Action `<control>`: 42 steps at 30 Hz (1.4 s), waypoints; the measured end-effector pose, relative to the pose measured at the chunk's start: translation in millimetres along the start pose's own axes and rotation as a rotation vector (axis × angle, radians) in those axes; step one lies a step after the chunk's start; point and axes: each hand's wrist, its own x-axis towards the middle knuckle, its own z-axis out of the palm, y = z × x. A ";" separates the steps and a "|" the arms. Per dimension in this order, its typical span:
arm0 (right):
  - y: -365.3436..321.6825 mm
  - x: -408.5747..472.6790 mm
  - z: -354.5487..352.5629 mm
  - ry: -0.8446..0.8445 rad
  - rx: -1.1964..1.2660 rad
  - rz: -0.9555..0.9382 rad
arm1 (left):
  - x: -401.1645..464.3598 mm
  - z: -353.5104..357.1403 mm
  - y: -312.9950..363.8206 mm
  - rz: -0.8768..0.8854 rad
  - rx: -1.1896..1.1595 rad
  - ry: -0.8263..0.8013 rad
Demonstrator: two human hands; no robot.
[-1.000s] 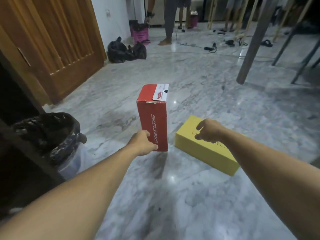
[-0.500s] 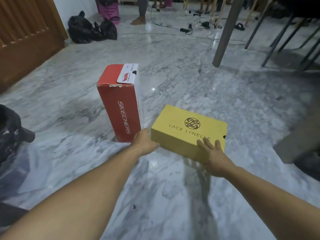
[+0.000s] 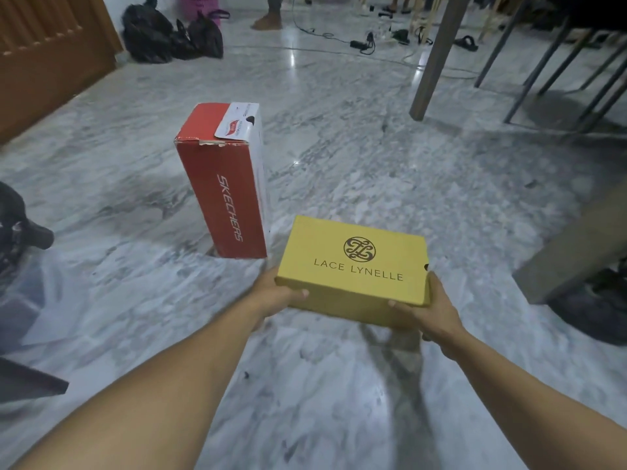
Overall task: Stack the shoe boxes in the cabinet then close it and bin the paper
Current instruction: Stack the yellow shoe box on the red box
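A yellow shoe box (image 3: 356,266) marked LACE LYNELLE hangs above the marble floor, lid up, held between both hands. My left hand (image 3: 274,295) grips its left end, thumb on the front face. My right hand (image 3: 429,312) grips its right front corner from below, thumb on the front face. A red Skechers shoe box (image 3: 225,184) stands on end on the floor just left of and behind the yellow one, touched by neither hand. The cabinet's inside is out of view.
A bin lined with a black bag (image 3: 17,228) sits at the left edge. A wooden door (image 3: 51,52) is at the far left. Black bags (image 3: 169,35) lie by the wall. Table and chair legs (image 3: 437,56) stand at the right; cables and a person's feet are farther back.
Both hands have lifted the yellow box off the floor and brought it closer to me. My left hand left the red box, which stays standing.
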 end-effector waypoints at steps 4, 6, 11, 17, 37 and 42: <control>-9.1 -26.3 5.1 0.051 0.091 0.015 | -30.8 -16.8 -10.7 0.063 -0.088 0.078; -18.6 -45.3 8.6 0.067 0.143 0.009 | -52.0 -25.9 -14.2 0.116 -0.121 0.151; -49.7 -102.9 12.2 -0.036 0.231 0.067 | -121.4 -51.5 -8.6 0.166 -0.193 0.384; -106.5 -192.3 -4.0 -0.200 0.238 -0.019 | -231.1 -95.5 11.7 0.142 -0.092 0.481; -353.1 -476.9 -6.3 -0.479 0.137 -0.612 | -597.4 -245.9 71.4 0.331 -0.175 0.878; -416.3 -526.3 24.8 -0.558 0.169 -0.728 | -664.0 -286.1 87.3 0.372 -0.173 1.064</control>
